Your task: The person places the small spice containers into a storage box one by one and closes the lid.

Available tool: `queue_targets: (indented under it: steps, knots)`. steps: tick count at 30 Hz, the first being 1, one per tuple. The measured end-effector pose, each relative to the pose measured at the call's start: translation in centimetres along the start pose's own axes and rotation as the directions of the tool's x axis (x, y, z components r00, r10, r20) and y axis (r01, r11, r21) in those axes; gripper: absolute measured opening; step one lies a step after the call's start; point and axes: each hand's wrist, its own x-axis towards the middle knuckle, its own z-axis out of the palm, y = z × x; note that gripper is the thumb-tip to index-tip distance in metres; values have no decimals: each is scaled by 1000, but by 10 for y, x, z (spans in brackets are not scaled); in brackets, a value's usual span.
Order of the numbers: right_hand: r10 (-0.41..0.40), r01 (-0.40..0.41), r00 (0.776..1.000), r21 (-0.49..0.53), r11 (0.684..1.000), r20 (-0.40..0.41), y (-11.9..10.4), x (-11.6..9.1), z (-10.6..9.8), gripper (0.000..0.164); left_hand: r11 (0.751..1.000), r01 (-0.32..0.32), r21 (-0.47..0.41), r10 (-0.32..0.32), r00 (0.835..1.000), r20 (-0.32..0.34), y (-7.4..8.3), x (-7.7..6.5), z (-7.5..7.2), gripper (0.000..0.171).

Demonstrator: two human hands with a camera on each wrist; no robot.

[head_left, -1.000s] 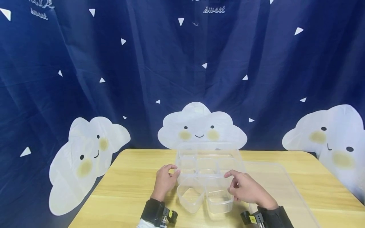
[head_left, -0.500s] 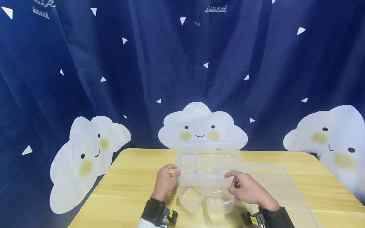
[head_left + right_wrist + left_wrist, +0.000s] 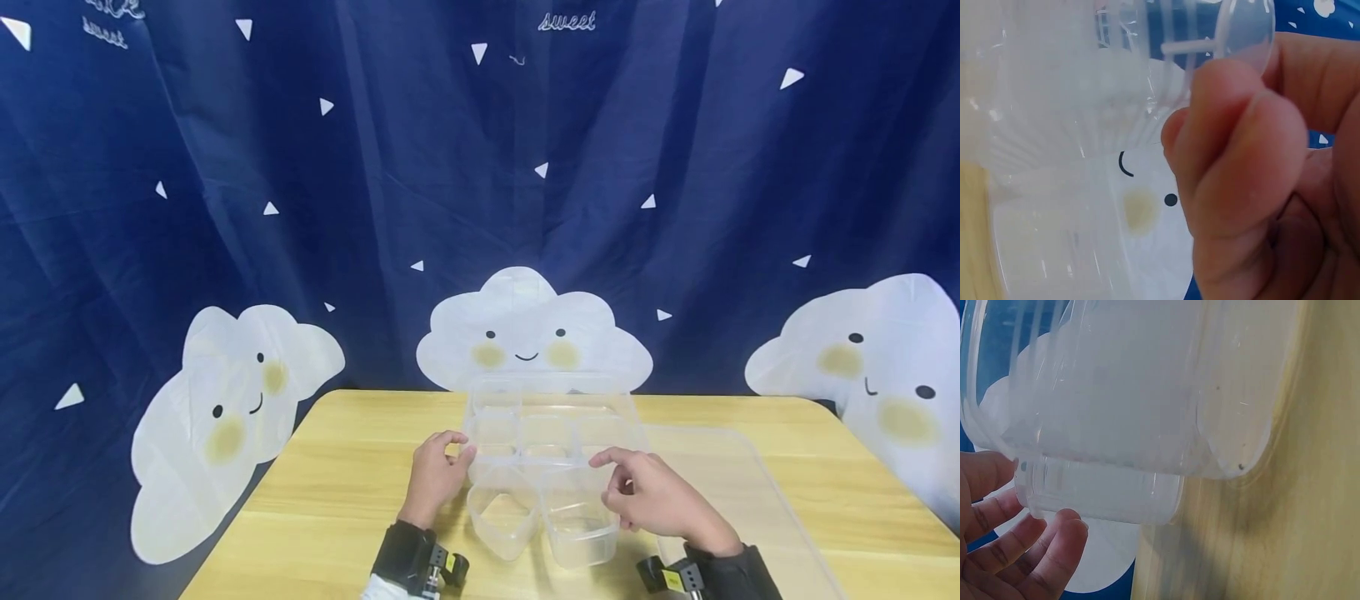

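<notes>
Clear plastic containers are grouped at the middle of the wooden table. Beside the group's left edge, my left hand (image 3: 437, 475) touches a clear plastic rim with relaxed fingertips (image 3: 1007, 465). A diamond-oriented container (image 3: 502, 521) stands at the front left. Beside it sits a rectangular container (image 3: 581, 533), its right rim held by my right hand (image 3: 648, 492). That hand's index finger reaches over the rim, while the other fingers (image 3: 1247, 162) are curled by the outer wall. Behind, a larger box (image 3: 633, 408) bears smaller compartments (image 3: 547, 437).
A flat translucent sheet or lid (image 3: 720, 475) lies on the table (image 3: 315, 500) to the right. A dark blue curtain (image 3: 450, 167) with white clouds hangs behind the far edge. Both wrists wear black straps with small cameras (image 3: 450, 567).
The front right container shifts very slightly to the right and toward me, with my right hand and wrist moving a little the same way. My left hand stays in place.
</notes>
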Motion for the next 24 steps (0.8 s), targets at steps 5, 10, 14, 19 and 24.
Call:
queue_targets:
  steps: [5, 10, 14, 19, 24]
  knots:
    - [-7, 7, 1000, -11, 1000, -13, -2, 0, -1, 42, 1000, -9, 2, 9, 1000, 0, 0, 0, 0, 25]
    - [-2, 2, 999, -13, 1000, -38, -3, -1, -2, 41, 1000, -4, 3, 4, 1000, -4, -1, 0, 1, 25]
    - [11, -11, 999, 0, 1000, -51, -4, -2, -2, 41, 1000, 10, 1, -10, 1000, -3, 0, 0, 1, 24]
    - [10, -11, 997, -10, 1000, -71, -4, -3, -3, 40, 1000, 22, -2, -22, 1000, 0, 0, 0, 1, 22]
    - [13, -15, 995, -23, 1000, -94, -6, -2, -5, 41, 1000, 22, -9, -22, 1000, 3, 0, 1, 0, 24]
